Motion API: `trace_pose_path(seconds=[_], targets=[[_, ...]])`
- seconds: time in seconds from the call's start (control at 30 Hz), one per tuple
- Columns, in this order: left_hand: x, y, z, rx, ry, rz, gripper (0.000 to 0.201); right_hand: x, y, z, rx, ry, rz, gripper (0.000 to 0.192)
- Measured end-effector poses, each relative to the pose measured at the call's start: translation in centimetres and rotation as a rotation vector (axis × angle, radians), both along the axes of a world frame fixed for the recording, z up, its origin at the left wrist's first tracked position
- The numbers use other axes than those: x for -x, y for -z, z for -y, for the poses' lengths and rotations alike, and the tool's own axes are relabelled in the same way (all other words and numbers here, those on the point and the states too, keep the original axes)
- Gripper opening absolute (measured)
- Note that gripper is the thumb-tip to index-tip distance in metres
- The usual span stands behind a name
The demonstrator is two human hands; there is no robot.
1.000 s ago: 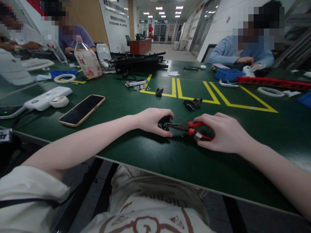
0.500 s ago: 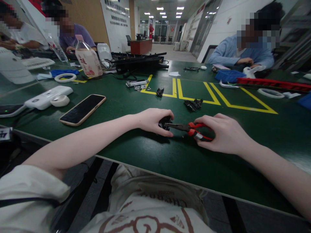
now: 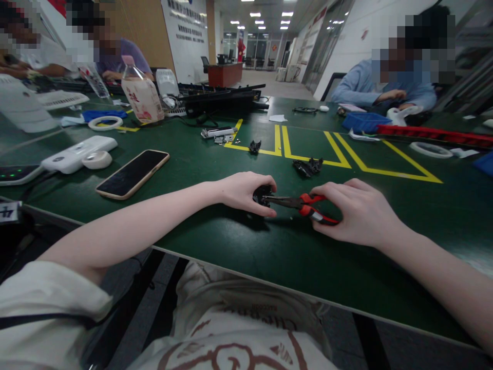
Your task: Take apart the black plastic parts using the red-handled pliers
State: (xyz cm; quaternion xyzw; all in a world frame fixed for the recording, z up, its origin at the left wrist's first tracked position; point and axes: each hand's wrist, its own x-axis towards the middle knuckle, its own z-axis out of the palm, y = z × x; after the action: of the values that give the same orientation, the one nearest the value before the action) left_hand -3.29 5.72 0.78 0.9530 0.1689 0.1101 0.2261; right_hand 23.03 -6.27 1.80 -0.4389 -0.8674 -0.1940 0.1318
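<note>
Phone point(image 3: 133, 174) lies at left on the tabletop point(image 3: 231, 246). My left grip point(image 3: 243, 191) is closed around a black part point(image 3: 261, 195), near the front edge. Pliers point(image 3: 295, 202) point into that part, tip contact unclear; my right grip point(image 3: 358, 211) holds their red handles.

The scene is rather dimly lit, with ceiling lights point(image 3: 254, 14) seen as bright patches in the background. Soft shadow is cast beneath the left hand point(image 3: 244, 192), and a pale sheen is reflected by the desk point(image 3: 215, 241) at far right. Edges are stretched by wide-angle distortion; heads point(image 3: 404, 46) are masked by pixel blocks.
</note>
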Motion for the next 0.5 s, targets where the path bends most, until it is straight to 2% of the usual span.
trace_pose_path(seconds=[0.2,0.5], targets=[[0.07,0.28,-0.07,-0.011,0.0,0.024,0.057,0.13,-0.03,0.06,0.019,0.011,-0.02,0.031],[0.11,0.5,0.13,-0.034,0.006,0.179,0.063,0.16,0.29,0.13,0.148,0.026,-0.17,0.033]])
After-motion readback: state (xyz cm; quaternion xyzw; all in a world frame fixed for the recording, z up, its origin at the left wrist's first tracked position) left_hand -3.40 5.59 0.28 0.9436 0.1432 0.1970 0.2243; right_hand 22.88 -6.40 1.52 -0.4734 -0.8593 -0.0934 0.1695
